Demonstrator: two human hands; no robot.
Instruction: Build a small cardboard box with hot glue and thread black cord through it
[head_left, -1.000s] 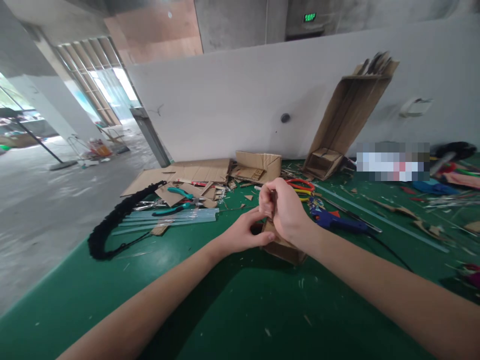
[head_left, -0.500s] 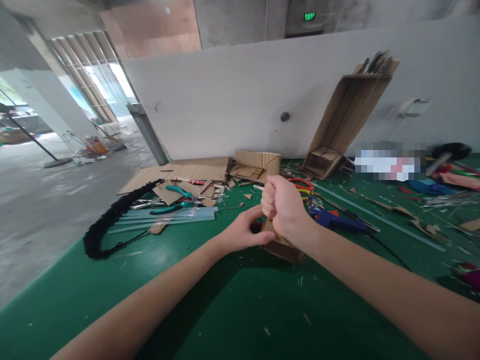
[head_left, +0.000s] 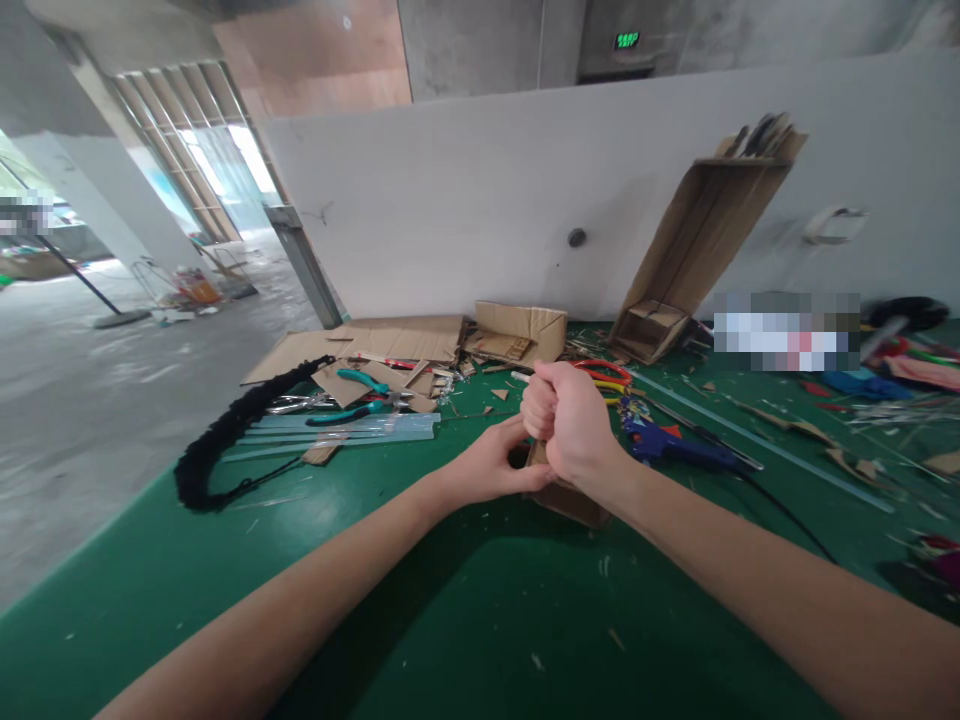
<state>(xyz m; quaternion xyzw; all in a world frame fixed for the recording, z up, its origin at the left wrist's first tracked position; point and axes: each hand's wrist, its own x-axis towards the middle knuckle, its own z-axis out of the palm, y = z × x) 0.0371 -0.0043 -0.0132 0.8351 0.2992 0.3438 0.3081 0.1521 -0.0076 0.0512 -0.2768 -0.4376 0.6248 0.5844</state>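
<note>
A small brown cardboard box [head_left: 574, 503] sits on the green table [head_left: 420, 620], partly covered by my hands. My left hand [head_left: 487, 460] grips its left side, thumb at the near edge and fingers reaching round the far side. Over the top of the box, my right hand [head_left: 570, 420] is closed in a fist. Whatever it holds, if anything, is hidden by the fingers. A blue glue gun [head_left: 675, 445] lies just right of the right hand. Behind that hand are red-handled scissors [head_left: 606, 372].
Teal-handled pliers [head_left: 360, 380], clear glue sticks [head_left: 397, 428] and a black fuzzy strip [head_left: 225, 430] lie to the left. Cardboard sheets [head_left: 405, 335] are at the back. A tall cardboard piece [head_left: 705, 240] leans on the white wall [head_left: 450, 200]. A black cord [head_left: 787, 515] runs right.
The view has shifted slightly, moving the background a little right. The right fist has come slightly lower against the box; the left hand keeps its grip.
</note>
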